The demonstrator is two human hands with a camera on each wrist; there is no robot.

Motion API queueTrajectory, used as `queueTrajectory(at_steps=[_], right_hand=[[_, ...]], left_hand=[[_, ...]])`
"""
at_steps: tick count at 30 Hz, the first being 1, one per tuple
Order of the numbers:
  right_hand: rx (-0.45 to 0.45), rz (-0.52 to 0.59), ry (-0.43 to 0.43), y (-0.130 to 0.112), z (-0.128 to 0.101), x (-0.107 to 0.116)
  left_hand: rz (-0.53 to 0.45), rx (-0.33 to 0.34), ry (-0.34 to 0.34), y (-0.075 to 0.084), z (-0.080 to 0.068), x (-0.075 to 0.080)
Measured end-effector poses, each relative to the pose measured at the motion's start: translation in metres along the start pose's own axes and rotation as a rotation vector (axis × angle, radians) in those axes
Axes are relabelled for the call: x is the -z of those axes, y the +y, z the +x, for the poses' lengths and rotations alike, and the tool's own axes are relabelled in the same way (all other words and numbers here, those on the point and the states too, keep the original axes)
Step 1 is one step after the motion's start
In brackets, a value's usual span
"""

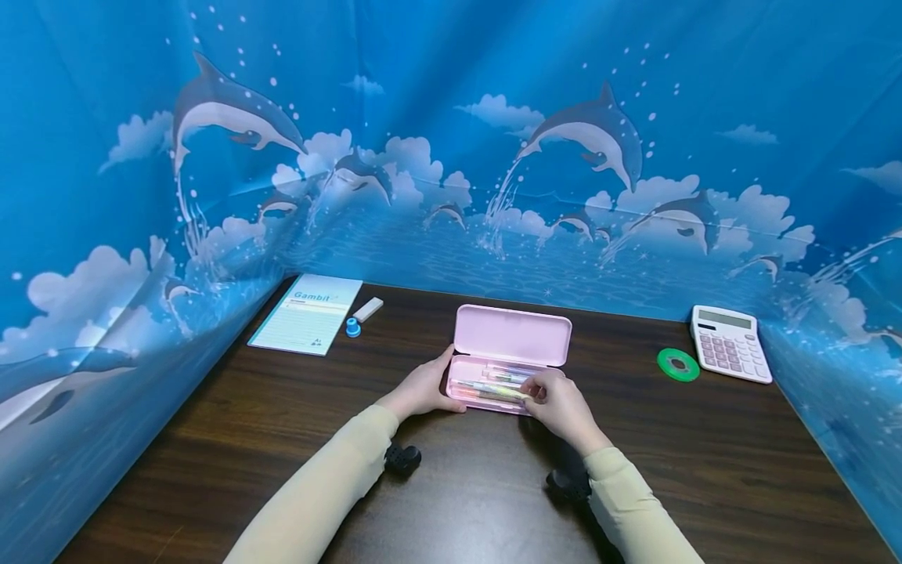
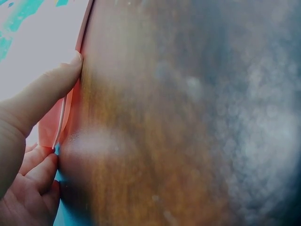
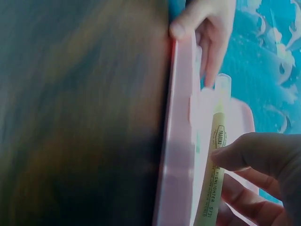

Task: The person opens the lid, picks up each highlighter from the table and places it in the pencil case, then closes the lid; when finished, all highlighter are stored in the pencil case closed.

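A pink pencil case point(image 1: 512, 337) lies with its lid raised on the dark table, several pens point(image 1: 493, 388) inside it. My left hand point(image 1: 423, 388) grips its left end, the thumb point(image 2: 56, 82) along the front edge and the other fingers curled at the side. Between thumb and fingers, my right hand point(image 1: 560, 403) pinches a yellow highlighter point(image 3: 212, 174) with a clear cap. The highlighter is over the right part of the case's tray, above the other pens. Printed lettering runs along its barrel in the right wrist view.
At the back left lie a Gambit notebook point(image 1: 306, 315), a white eraser point(image 1: 368, 309) and a small blue bottle-shaped item point(image 1: 353, 327). A green ring-shaped roll point(image 1: 678, 365) and a white calculator point(image 1: 730, 343) are on the right. A dolphin-print curtain point(image 1: 437, 157) encloses the table point(image 1: 465, 501).
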State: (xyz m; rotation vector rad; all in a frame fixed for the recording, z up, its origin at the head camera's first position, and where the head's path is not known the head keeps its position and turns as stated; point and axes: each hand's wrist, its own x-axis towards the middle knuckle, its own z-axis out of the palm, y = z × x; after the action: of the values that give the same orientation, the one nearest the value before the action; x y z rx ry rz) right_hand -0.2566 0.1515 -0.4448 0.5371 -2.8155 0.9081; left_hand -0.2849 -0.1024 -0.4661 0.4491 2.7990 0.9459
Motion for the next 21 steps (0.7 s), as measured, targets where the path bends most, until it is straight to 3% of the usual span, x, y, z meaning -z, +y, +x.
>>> queueTrajectory(at_steps=[10, 21], right_hand=[[0.095, 0.000, -0.015, -0.024, 0.010, -0.020], [0.080, 0.017, 0.027, -0.025, 0.012, -0.021]], left_hand=[[-0.005, -0.014, 0.002, -0.002, 0.000, -0.001], [-0.008, -0.025, 0.002, -0.002, 0.000, 0.000]])
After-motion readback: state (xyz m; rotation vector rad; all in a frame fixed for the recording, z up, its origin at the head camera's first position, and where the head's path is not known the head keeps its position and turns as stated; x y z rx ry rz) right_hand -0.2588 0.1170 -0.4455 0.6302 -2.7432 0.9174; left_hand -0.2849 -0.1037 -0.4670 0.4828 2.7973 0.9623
